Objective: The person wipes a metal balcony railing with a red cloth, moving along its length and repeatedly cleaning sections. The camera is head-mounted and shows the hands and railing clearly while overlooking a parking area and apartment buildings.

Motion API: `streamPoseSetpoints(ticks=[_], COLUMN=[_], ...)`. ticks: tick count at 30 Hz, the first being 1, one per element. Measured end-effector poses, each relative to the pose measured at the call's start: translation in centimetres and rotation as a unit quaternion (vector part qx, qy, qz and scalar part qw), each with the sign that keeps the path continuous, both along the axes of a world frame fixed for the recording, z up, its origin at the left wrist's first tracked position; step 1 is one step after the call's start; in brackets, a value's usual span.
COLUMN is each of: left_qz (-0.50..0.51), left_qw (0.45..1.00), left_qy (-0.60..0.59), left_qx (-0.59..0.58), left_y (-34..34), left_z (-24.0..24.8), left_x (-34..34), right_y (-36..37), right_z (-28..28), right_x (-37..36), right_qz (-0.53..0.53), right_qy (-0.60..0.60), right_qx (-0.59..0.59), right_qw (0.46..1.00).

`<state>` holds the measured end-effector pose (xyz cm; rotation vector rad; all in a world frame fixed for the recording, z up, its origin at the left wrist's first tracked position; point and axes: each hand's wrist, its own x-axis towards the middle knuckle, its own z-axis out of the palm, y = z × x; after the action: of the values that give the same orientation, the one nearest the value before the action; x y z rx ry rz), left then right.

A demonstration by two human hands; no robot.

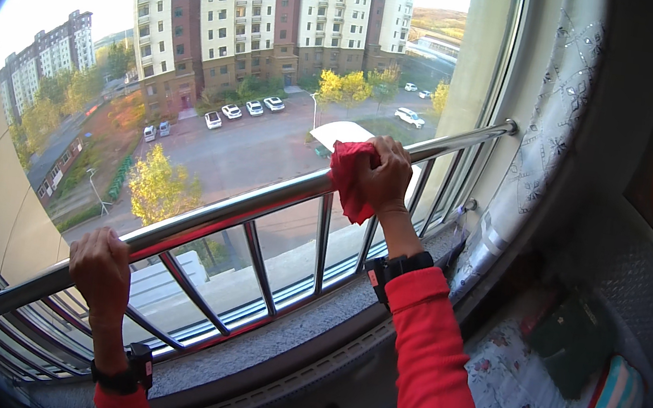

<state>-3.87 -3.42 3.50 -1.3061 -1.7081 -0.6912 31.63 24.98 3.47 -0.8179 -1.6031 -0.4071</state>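
A shiny metal railing runs slantwise across the window, from low on the left to higher on the right. My left hand is closed around its top bar near the left end. Further right along the same bar, my right hand presses a crumpled red cloth against the metal. The cloth wraps over the bar and hangs a little below it. Upright metal bars stand beneath the top rail. Each wrist wears a black strap with a small box.
Behind the railing are window glass and a grey speckled sill. A silvery patterned curtain hangs at the right. Below it lies a bed with a floral sheet, a dark green item and a striped pillow. Outside stand tall buildings and parked cars.
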Motion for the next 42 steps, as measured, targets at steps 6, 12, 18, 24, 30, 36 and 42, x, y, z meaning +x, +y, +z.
streamPoseSetpoints(ticks=[6,12,18,24,30,36,42], left_qz=[0.016,0.033,0.049,0.049,0.048,0.034,0.041], left_qw=[1.000,0.999,0.998,0.998,0.997,0.997,0.997], left_qy=[-0.018,-0.029,-0.009,0.011,0.006,0.018,0.003], left_qx=[-0.020,-0.014,0.030,0.034,0.057,0.062,0.061], left_y=[-0.1,0.2,0.6,1.1,1.1,1.0,0.9], left_z=[-0.1,-0.8,-1.6,-1.8,-1.7,-1.5,-2.0], left_x=[-0.1,-0.5,-0.9,-1.0,-0.6,-0.2,-0.8], right_y=[2.8,6.3,9.9,11.5,7.0,1.0,2.8], right_z=[0.2,-0.1,0.2,0.0,0.6,-0.3,0.0], right_x=[3.0,6.4,10.5,11.6,7.6,0.7,3.0], right_qz=[-0.035,-0.046,-0.058,-0.074,-0.039,0.053,0.048], right_qy=[0.004,0.034,0.056,0.056,-0.004,0.005,0.002], right_qx=[-0.043,-0.062,-0.058,-0.090,-0.042,0.022,-0.012], right_qw=[0.998,0.996,0.995,0.992,0.998,0.998,0.999])
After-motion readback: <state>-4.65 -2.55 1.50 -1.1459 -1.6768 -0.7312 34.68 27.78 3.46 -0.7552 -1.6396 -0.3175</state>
